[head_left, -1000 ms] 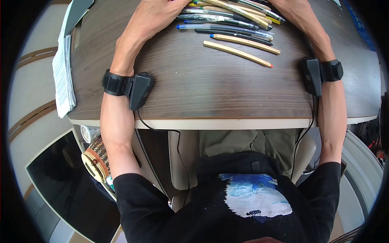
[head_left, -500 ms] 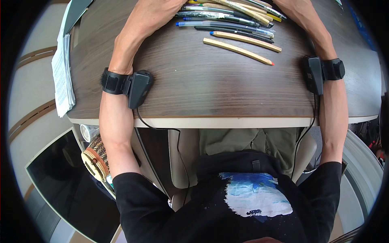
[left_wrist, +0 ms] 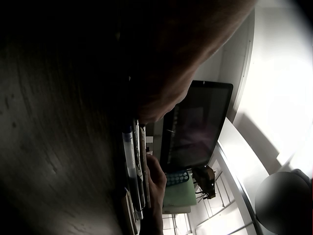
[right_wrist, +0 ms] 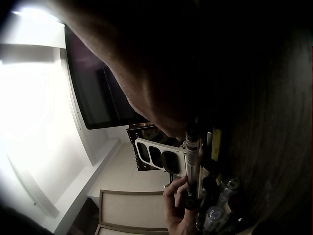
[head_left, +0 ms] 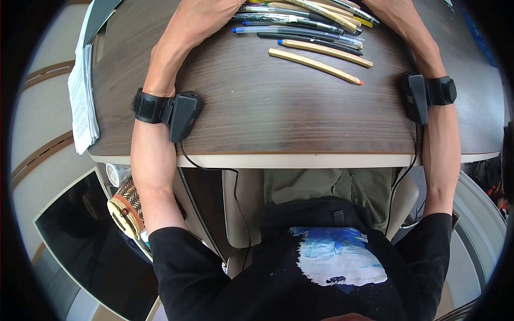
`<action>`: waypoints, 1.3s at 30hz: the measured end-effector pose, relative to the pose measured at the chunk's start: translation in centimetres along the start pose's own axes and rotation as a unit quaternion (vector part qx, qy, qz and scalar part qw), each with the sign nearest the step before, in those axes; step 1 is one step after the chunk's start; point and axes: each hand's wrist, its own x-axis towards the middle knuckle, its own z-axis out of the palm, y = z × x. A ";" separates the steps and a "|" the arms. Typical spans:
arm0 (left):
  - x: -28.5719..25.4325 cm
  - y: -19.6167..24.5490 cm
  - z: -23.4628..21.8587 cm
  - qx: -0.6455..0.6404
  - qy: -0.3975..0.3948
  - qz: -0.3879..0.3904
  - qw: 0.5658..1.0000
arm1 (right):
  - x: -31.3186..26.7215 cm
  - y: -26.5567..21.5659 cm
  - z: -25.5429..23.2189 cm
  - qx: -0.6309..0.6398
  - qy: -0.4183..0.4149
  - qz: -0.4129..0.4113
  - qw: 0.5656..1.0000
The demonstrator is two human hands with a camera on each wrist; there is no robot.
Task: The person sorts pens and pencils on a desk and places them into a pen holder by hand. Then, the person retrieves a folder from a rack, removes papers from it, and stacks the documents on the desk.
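Note:
At the top of the head view, pens and pencils lie side by side on the desk, among them a clear pen with a blue end (head_left: 294,35), a blue-tipped pencil (head_left: 326,52) and a red-tipped pencil (head_left: 316,66). The left hand (head_left: 210,20) is at their left ends, the right hand (head_left: 390,12) at their right ends; the frame's edge cuts off the fingers of both. The right wrist view has the left hand's bent fingers (right_wrist: 177,200) beside a dark-ended pen (right_wrist: 193,166). In the left wrist view the right hand (left_wrist: 155,183) is beside the pens; its grip is unclear.
A paper stack (head_left: 83,107) lies at the desk's left edge. Below the desk's front edge (head_left: 300,161) are a dark screen (head_left: 91,241) and a woven basket (head_left: 127,206). Cables hang from both wrist cameras. A monitor (left_wrist: 198,127) stands beyond the hands in the left wrist view.
The left hand's fingers, partly visible over the pen ends a second ago, have slid out past the top edge. The whole head view has shifted slightly, and the pens sit a little higher in it.

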 end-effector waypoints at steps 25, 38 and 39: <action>0.2 -0.4 0.2 -0.011 0.001 -0.017 1.000 | 0.0 -0.3 0.2 0.031 -0.012 0.029 0.999; -0.1 -0.4 0.5 0.007 -0.001 0.019 1.000 | 0.0 0.0 0.3 0.029 -0.013 0.012 0.999; -0.1 -0.4 0.5 0.007 -0.001 0.018 1.000 | 0.0 0.1 0.3 0.031 -0.012 0.001 0.999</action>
